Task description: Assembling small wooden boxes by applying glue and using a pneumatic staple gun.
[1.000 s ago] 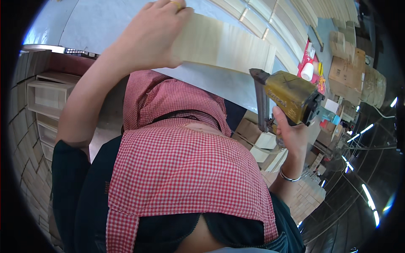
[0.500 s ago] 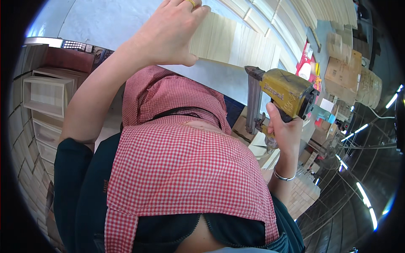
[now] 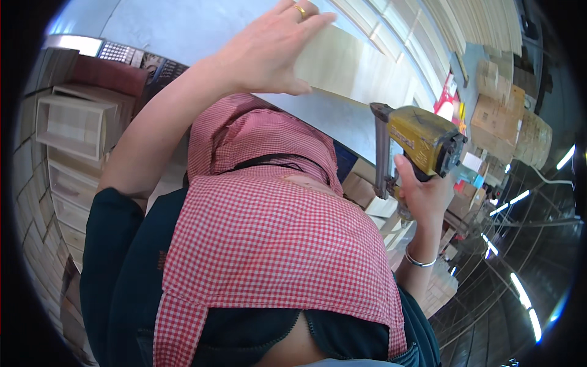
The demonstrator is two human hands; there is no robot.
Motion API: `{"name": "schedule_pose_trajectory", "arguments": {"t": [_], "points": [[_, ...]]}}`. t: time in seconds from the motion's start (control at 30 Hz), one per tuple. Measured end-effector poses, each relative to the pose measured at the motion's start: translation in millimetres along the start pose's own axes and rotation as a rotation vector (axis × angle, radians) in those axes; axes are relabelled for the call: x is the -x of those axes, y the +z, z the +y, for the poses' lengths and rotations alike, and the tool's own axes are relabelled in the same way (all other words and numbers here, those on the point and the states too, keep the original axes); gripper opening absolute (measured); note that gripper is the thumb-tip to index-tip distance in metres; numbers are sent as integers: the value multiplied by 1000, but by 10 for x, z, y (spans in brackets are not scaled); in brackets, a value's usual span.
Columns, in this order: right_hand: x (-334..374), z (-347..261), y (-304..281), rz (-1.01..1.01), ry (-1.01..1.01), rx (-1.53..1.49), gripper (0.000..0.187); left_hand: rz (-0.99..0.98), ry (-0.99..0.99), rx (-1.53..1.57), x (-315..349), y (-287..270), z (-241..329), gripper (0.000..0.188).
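Observation:
My right hand (image 3: 425,189) is wrapped round the handle of a yellow and black nail gun (image 3: 422,137), its thumb up along the near side. The gun's dark nose points left, close to the right end of a pale wooden board (image 3: 361,64); a gap shows between them. At the board's left end is my left hand (image 3: 278,49), with a gold ring on it. Its thumb lies by the near edge and its fingers reach toward the far edge, spanning the board's width. The board lies on a light grey table (image 3: 165,30).
Long pale wooden strips (image 3: 391,37) lie beyond the board. Open wooden boxes (image 3: 70,128) are stacked at left, near a dark red box (image 3: 110,74). Cardboard boxes (image 3: 495,119) stand at far right. My checked apron (image 3: 275,244) is close to the table edge.
The whole view has shifted a little, so the hands, board and nail gun appear slightly farther right. The left hand remains at the board's end and the right still grips the nail gun.

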State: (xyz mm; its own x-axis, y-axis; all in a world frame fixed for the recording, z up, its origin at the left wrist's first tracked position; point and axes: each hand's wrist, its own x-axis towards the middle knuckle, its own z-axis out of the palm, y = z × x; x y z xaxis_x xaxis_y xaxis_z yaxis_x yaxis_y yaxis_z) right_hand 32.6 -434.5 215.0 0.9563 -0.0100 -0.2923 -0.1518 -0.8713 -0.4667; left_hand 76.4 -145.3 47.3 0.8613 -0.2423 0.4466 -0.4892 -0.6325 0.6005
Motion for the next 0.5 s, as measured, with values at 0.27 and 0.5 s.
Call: {"name": "schedule_pose_trajectory", "arguments": {"t": [0.27,0.5], "points": [[121,-311,140,-28,197,-76,47,14,-170,307,290,129,-158,93],[81,-381,332,-168,-3,-136,51,25,-158,284,272,168,-183,93]]}}
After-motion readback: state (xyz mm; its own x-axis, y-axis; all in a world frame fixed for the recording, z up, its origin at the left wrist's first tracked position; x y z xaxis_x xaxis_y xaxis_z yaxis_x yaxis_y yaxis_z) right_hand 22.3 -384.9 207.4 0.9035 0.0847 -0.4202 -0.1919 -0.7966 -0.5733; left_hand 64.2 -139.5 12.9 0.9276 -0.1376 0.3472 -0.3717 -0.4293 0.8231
